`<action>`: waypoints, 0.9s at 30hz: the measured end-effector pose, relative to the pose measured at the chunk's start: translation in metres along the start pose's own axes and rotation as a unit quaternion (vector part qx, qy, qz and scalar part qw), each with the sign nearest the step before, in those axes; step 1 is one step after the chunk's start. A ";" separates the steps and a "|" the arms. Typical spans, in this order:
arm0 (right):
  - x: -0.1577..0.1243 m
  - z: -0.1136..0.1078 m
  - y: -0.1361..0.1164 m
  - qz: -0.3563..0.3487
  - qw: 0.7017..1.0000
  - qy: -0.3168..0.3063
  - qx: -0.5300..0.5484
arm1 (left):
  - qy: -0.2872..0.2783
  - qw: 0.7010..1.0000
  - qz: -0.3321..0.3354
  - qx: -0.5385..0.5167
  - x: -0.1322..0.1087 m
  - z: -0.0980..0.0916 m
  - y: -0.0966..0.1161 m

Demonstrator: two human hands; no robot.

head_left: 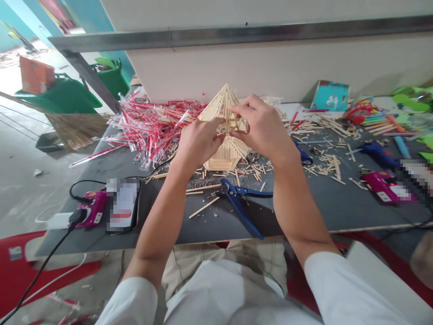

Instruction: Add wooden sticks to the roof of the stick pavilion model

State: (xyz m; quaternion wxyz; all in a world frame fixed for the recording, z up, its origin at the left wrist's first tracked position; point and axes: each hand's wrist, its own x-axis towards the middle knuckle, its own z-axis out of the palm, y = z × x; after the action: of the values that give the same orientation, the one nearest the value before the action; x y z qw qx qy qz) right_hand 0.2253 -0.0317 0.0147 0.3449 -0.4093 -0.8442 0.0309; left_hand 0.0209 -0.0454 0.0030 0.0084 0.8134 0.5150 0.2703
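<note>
A small house-like model (221, 163) built of thin wooden sticks stands on the table, with a pointed roof of slanting sticks and a layered, angled base. At its front left, my left hand (199, 141) has its fingers curled, thumb and index finger on an upright stick part. From the right, my right hand (262, 126) reaches in with bent fingers, index finger and thumb gripping the same upright area. Fingers hide part of the model's middle. Blue-handled cutters (240, 205) lie open on the table below my hands, beside a loose stick (204, 208).
Clear-and-red plastic wrappers (149, 122) heap at the left. Cut stick pieces (324, 167) are scattered around. A phone (123, 205) and purple power strips (93, 208) lie near the front edge. A blue glue gun (377, 153) lies right. A metal rail (237, 38) crosses behind.
</note>
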 end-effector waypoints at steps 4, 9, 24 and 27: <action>0.001 0.003 -0.001 0.013 1.000 0.005 -0.007 | 0.010 1.000 0.009 -0.009 0.000 0.001 -0.001; 0.001 0.004 -0.002 0.008 1.000 0.007 -0.004 | 0.012 1.000 0.002 -0.018 0.000 0.000 0.000; 0.003 0.009 -0.002 0.020 1.000 0.005 0.020 | 0.009 0.998 0.029 -0.063 0.003 0.007 -0.002; 0.004 0.010 -0.001 0.014 1.000 0.003 0.015 | 0.005 0.997 0.027 -0.071 0.003 0.006 -0.001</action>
State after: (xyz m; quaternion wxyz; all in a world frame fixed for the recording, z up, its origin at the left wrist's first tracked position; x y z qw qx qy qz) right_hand 0.2171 -0.0276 0.0096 0.3532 -0.4162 -0.8366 0.0472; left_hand 0.0241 -0.0407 -0.0008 0.0563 0.8232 0.4722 0.3102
